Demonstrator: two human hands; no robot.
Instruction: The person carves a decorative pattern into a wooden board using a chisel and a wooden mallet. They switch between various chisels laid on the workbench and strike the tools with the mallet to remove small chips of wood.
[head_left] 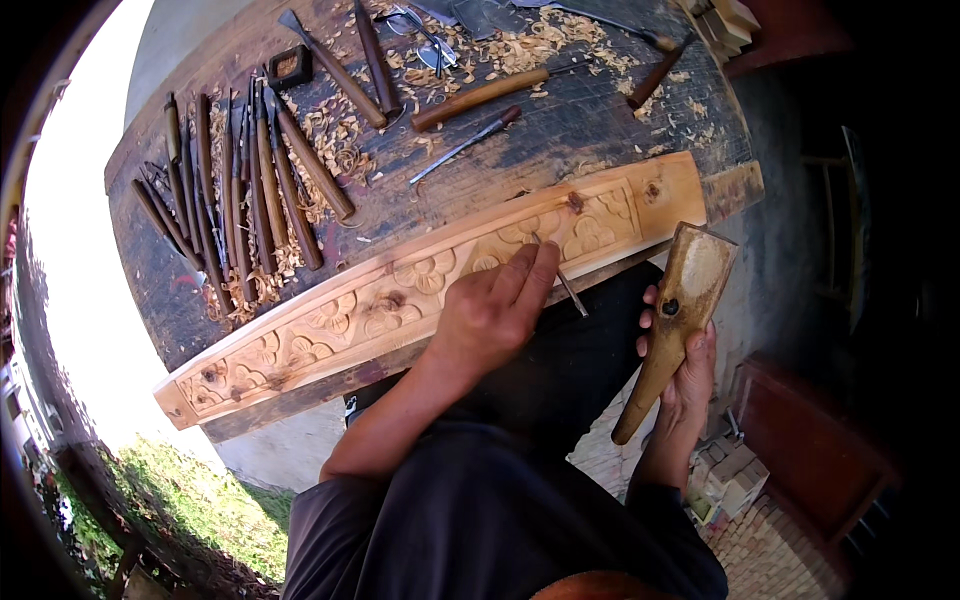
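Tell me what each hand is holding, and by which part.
The right hand grips a wooden mallet around its narrow handle. The left hand holds a thin chisel near its metal blade, tip on the carved board.

Layout as I see it from the head view: a carved plank (pixel 420 290) lies along the near edge of the workbench (pixel 560 140). Behind it to the left, a row of chisels (pixel 240 190) lies side by side. My left hand (pixel 495 310) rests on the plank, holding a chisel (pixel 570 290); my right hand (pixel 685 370), right of it and off the bench, holds a mallet (pixel 680 310)
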